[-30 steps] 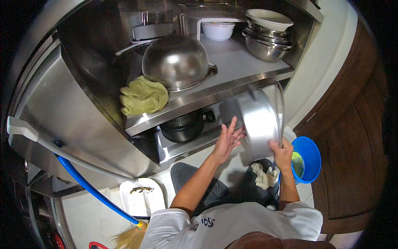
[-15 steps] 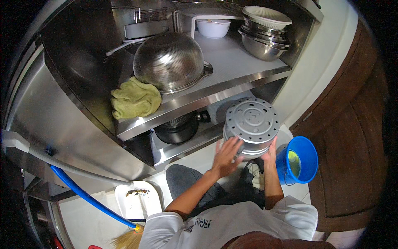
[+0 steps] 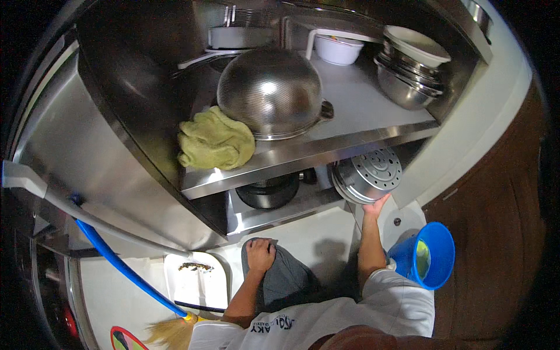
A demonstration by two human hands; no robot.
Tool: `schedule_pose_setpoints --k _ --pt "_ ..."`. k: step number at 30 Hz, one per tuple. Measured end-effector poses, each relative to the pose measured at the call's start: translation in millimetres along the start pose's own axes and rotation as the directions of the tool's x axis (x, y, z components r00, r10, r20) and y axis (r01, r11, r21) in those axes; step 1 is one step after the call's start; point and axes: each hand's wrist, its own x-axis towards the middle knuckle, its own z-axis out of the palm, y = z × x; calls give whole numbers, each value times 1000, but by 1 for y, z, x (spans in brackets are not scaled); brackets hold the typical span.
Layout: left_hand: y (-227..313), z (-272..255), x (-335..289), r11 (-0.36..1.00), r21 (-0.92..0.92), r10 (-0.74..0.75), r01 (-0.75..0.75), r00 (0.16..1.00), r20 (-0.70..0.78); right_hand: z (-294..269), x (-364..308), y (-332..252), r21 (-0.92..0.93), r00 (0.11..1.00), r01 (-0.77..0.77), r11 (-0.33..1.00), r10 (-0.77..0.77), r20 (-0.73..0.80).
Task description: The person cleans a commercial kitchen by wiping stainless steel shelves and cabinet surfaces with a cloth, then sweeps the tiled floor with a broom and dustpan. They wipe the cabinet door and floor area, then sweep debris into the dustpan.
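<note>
My right hand grips the rim side of a silver steamer insert, a round metal pot with holes in its base. The insert is tilted, its perforated base facing up and to the right, partly under the upper shelf's edge at the lower opening. My left hand lies on my grey-trousered knee, fingers spread over it, holding nothing. On the lower shelf sits a black pan, left of the insert. An upturned perforated metal colander rests on the upper shelf, with a green cloth beside it.
A blue bucket with a green cloth inside stands on the floor at right. Stacked bowls and a white bowl occupy the upper shelf. At left lie a white dustpan with debris and a broom.
The insert has moved to the lower shelf opening and tilted. My left hand has let go of it and dropped to my knee. The view has shifted slightly.
</note>
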Motion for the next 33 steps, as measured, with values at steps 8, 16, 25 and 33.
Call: schedule_pose_setpoints --k 8,16,25,33 --pt "-12 -1 -1 1000 25 12 -11 999 -36 53 33 75 -206 960 -82 975 22 -280" --pt "2 2 9 999 -6 35 -36 997 -72 18 93 34 -988 765 -123 88 -626 -151" --pt "-3 -6 4 1000 8 4 -4 998 -55 54 55 65 -866 884 -223 447 -282 -373" --pt "1 1 7 999 -35 15 -17 997 -73 42 86 79 -615 905 -420 667 264 -333"
